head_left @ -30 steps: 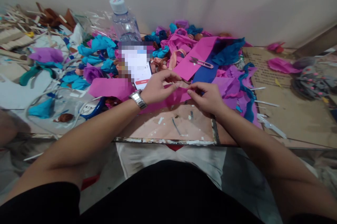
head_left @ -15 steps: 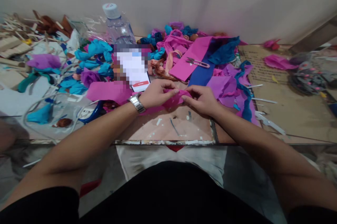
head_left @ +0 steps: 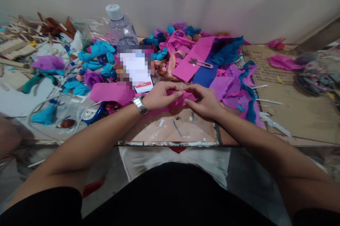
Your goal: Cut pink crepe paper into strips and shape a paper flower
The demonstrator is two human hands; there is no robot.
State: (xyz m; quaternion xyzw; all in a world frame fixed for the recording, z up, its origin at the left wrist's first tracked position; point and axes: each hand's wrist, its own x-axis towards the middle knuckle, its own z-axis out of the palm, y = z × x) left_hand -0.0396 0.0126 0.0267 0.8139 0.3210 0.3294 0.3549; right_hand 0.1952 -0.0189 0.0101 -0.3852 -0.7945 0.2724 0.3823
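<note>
A strip of bright pink crepe paper stretches between my hands, just above the table's front part. My left hand, with a metal watch at the wrist, pinches it between thumb and fingers. On the strip's right end, my right hand is closed, thumb against fingers. The strip passes under my left wrist, and a wide pink piece shows on the other side. Behind my hands lie a folded pink sheet and a blue sheet, with thread snips resting on the pink one.
A phone, partly blurred, lies behind my left hand, near a capped clear bottle. Crumpled blue paper and wooden sticks are heaped at left. Purple paper and cardboard lie at right. Someone's arm shows at far left.
The whole view has shifted slightly. My hands keep hold of the pink strip, and its right end now shows a little more between thumb and fingers of my right hand.
</note>
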